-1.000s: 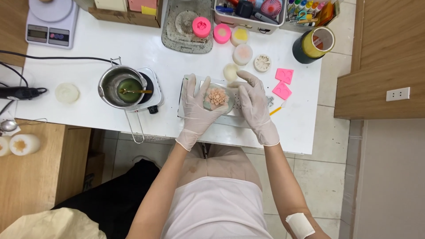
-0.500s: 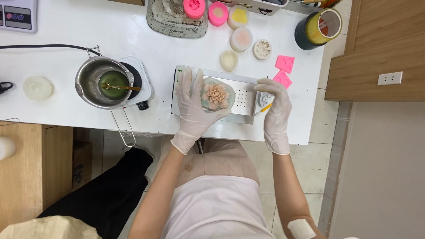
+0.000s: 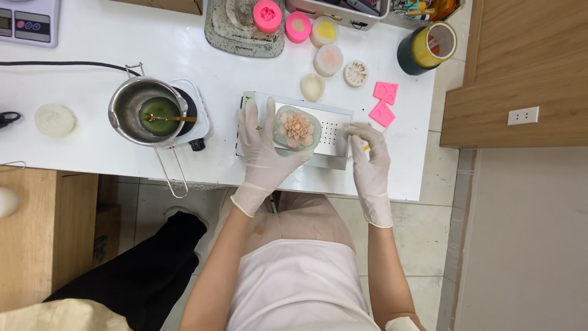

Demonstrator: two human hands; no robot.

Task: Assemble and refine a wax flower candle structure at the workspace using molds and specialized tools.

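At the centre of the frame, the left hand [image 3: 264, 147], gloved in white, is clamped around a translucent round mould with a pink flower-shaped casting [image 3: 296, 128], holding it above a white perforated metal box [image 3: 334, 132] at the near edge of the white counter [image 3: 92, 43]. The right hand [image 3: 367, 153], also gloved, rests at the box's right end, well apart from the left hand; its fingers are loosely curled near a small yellow-tipped item, and it cannot be determined whether they grip it. Left of centre, a steel pouring pot [image 3: 144, 110] with green liquid sits on a small white hotplate [image 3: 195, 119]. In the upper part of the frame lie pink silicone moulds [image 3: 267, 15], pale round castings [image 3: 329, 59], two flat pink square moulds [image 3: 383, 103] and a yellow tape roll [image 3: 429, 46]. A digital scale [image 3: 27, 21] occupies the upper left corner.
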